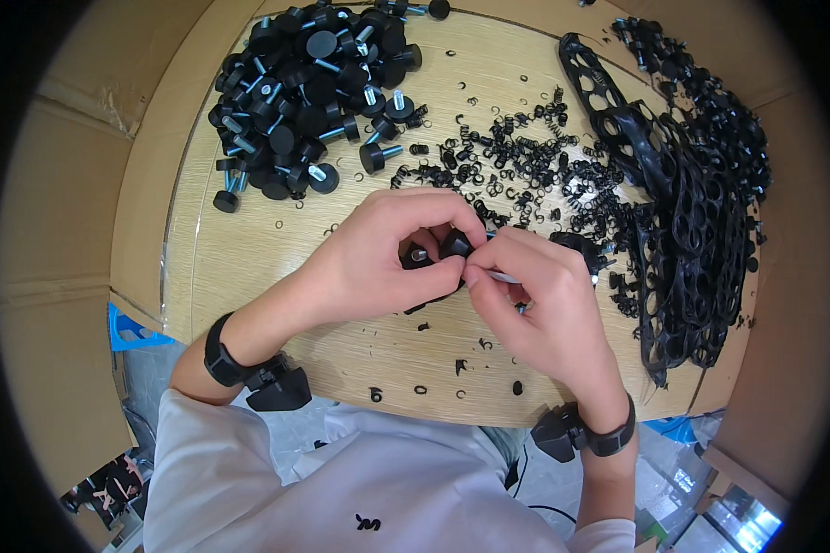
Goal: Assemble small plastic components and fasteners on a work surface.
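Note:
My left hand [378, 249] is closed over the middle of the table, its thumb and fingers curled round a black rubber-headed bolt [456, 244]. Just under that palm shows a second black piece with a metal stud [419, 255], partly covered by the fingers. Touching the left fingertips, my right hand [549, 286] pinches a slim pale rod-like tool [500, 276]; most of it is hidden by the fingers, so its kind is unclear. Beyond the right knuckles lies another black-headed bolt [576, 245].
A heap of black-headed bolts [304, 101] fills the far left. Curly black rubber scraps [516, 166] spread across the middle. At right are perforated black rubber strips [692, 221], with a pile of small black pieces [719, 120] behind. Cardboard walls [83, 194] flank the wooden table [240, 267].

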Demonstrator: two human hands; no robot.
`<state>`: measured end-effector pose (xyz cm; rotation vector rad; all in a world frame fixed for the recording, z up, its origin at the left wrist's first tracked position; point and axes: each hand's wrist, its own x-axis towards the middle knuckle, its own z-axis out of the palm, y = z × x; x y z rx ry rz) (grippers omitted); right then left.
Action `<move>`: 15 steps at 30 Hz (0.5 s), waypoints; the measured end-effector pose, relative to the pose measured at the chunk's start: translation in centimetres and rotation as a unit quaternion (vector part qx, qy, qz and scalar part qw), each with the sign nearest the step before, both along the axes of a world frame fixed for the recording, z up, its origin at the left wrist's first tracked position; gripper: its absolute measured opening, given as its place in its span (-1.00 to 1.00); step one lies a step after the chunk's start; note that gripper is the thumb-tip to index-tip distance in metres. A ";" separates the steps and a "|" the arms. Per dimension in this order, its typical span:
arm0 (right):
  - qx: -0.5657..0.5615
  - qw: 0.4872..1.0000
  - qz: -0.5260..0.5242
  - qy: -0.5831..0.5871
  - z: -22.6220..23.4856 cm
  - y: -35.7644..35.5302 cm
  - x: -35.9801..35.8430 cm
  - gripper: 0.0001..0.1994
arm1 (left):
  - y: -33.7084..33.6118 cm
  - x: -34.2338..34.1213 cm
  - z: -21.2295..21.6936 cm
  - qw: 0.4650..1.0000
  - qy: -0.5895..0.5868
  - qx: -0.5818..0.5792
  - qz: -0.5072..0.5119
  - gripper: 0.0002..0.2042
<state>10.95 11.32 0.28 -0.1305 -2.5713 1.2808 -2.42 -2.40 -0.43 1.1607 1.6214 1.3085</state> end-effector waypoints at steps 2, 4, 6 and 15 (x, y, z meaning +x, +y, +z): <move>0.001 1.000 0.000 0.000 0.1 0.0 0.0 -0.92 | 0.0 0.0 0.0 1.000 -0.001 -0.003 0.000 -0.79; 0.002 1.000 0.000 0.002 0.1 0.0 0.0 -0.93 | 0.0 0.0 -0.1 1.000 0.001 -0.006 0.001 -0.79; 0.005 1.000 0.001 0.004 0.0 0.0 0.0 -0.92 | 0.0 0.0 0.0 1.000 0.003 -0.010 -0.001 -0.79; 0.007 1.000 0.000 0.002 -0.1 0.0 0.0 -0.92 | 0.0 -0.1 0.0 1.000 0.011 -0.013 -0.004 -0.79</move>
